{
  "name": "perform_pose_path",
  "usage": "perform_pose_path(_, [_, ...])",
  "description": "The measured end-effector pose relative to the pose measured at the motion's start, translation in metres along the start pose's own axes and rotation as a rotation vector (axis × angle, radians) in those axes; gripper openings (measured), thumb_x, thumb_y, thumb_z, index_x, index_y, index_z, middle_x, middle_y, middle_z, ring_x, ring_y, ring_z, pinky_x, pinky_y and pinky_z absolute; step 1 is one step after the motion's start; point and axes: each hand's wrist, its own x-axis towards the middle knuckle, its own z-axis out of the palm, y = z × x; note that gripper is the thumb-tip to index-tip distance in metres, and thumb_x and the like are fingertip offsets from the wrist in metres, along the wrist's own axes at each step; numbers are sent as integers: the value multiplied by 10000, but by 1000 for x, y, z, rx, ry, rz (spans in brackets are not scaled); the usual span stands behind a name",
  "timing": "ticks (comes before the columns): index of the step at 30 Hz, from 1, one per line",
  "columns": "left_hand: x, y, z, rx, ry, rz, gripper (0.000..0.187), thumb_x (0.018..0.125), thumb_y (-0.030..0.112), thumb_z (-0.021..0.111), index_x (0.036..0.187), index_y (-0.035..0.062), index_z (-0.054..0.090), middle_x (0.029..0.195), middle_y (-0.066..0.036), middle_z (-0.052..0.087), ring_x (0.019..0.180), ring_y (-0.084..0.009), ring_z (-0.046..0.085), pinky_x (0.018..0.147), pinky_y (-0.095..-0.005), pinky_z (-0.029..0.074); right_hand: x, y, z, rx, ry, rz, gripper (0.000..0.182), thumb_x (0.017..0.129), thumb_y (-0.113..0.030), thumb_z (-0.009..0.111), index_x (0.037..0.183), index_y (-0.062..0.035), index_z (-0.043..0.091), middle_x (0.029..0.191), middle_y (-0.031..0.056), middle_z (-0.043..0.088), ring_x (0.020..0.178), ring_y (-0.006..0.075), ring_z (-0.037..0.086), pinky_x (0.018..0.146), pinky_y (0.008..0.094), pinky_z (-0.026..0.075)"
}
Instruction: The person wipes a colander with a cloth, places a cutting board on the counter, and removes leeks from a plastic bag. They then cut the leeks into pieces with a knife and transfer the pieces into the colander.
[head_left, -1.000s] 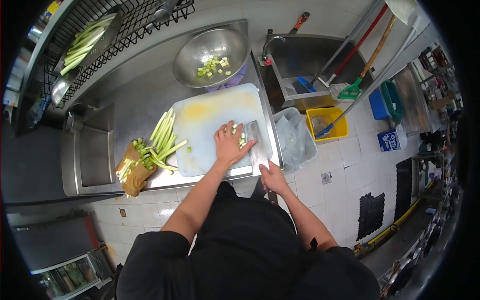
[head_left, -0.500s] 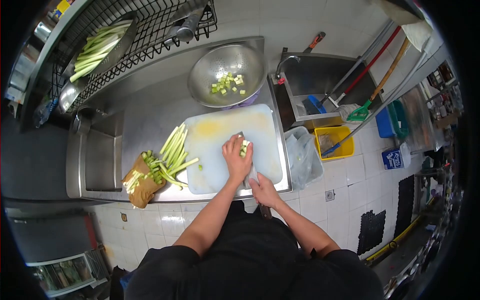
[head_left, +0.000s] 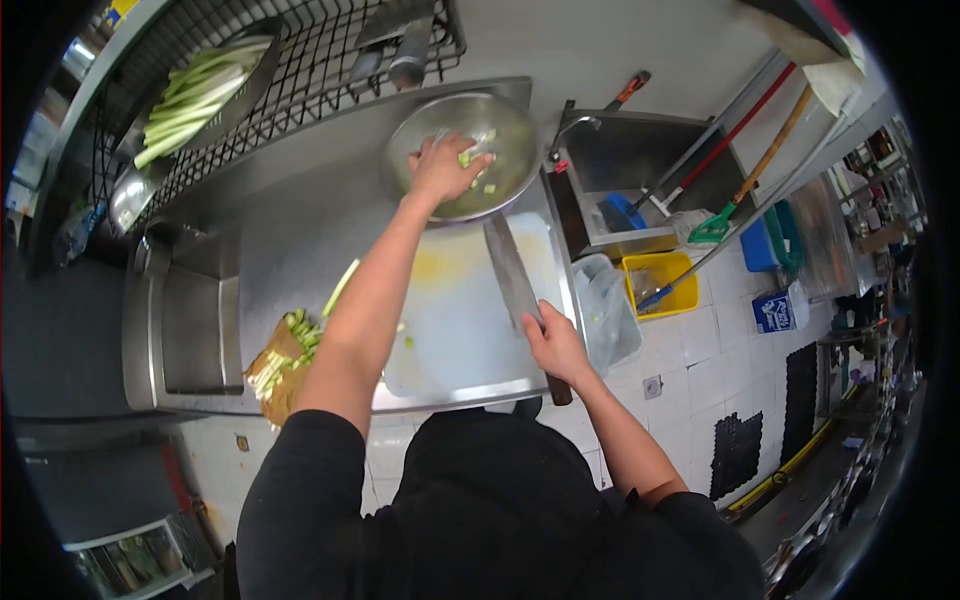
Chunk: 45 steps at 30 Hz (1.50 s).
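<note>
My left hand (head_left: 447, 170) is inside the metal colander (head_left: 512, 130), fingers apart over diced pale-green vegetable pieces (head_left: 489, 188). Some pieces are by its fingertips, slightly blurred. A large knife (head_left: 512, 268) with a long, wide blade and brown handle is gripped in my right hand (head_left: 556, 342). Its blade lies over the white cutting board (head_left: 450, 310), pointing towards the colander. One small green piece (head_left: 409, 342) rests on the board. Left of the board, my forearm covers most of the long green stalks (head_left: 341, 287).
A brown bag (head_left: 283, 345) with cut stalks sits at the counter's front edge. Sinks flank the work area, the left basin (head_left: 205, 320) and the right one (head_left: 640, 150). Overhead, a wire rack (head_left: 310, 60) holds more stalks. A yellow bucket (head_left: 680, 290) stands on the floor.
My left hand has gone from the board up into the colander, and the diced pieces under it have left the board. My right hand has shifted slightly right and up with the knife.
</note>
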Motion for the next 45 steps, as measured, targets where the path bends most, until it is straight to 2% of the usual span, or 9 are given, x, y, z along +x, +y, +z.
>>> perform_pose_path(4, [-43,-32,-36,-291,-84,118,322,959,317,662,1122,46,726,1172,-161,707,1093,-312,663,952,-410,510,-28,32,13,-337,-25,65,207,1005,-204,546,944,-12,499,660,246,636,653,499,619,592,588,451])
perform_pose_path(10, [-103,-54,-46,-416,63,-207,197,954,178,673,1028,2,723,941,-135,717,795,-240,702,723,-319,542,-11,43,29,-643,-116,3,180,1022,-212,478,998,-34,486,682,238,654,661,485,634,629,599,476])
perform_pose_path(14, [-167,-55,-52,-225,-415,-345,253,929,237,650,1033,22,735,768,-164,713,768,-306,704,735,-395,546,-12,41,27,-650,-123,57,154,1005,-193,467,1013,-41,489,712,240,671,697,480,655,656,602,487])
perform_pose_path(16, [-212,-43,-49,-8,-769,-372,185,869,199,645,929,40,718,996,-221,709,917,-404,694,809,-500,554,-17,43,22,-697,-143,95,147,986,-175,469,1033,-37,492,745,241,687,718,472,671,668,593,502])
perform_pose_path(22, [-285,-8,-9,108,-500,-352,156,804,29,603,916,-41,685,1069,-265,605,902,-456,662,795,-502,560,-34,48,8,-650,-191,141,221,967,-157,463,1130,-18,518,809,248,705,769,457,690,702,577,521])
perform_pose_path(27, [-239,61,10,-365,-131,-203,111,814,13,642,914,-22,674,923,-218,617,810,-397,641,757,-466,538,-37,70,6,-681,-154,129,265,947,-138,474,1177,-15,521,832,257,711,807,452,704,732,571,539])
perform_pose_path(32, [-175,166,13,-767,-174,-133,158,847,2,621,989,-34,682,989,-200,658,884,-366,670,780,-406,550,-34,71,13,-683,-158,102,240,972,-147,478,1170,-16,512,834,269,708,826,466,702,756,588,535])
perform_pose_path(39, [-205,5,-1,-282,-40,-343,263,815,-39,532,1017,-26,700,1055,-233,683,997,-403,661,919,-428,519,-37,43,8,-676,-118,169,232,1043,-236,428,1103,-20,487,828,289,695,823,486,685,759,594,517])
perform_pose_path(45, [-269,-86,-88,185,-779,-339,424,802,114,644,1223,67,647,1194,-145,663,1168,-371,577,990,-497,451,-37,43,11,-730,-113,181,219,1036,-225,439,1100,-22,492,814,284,691,818,490,679,750,599,513])
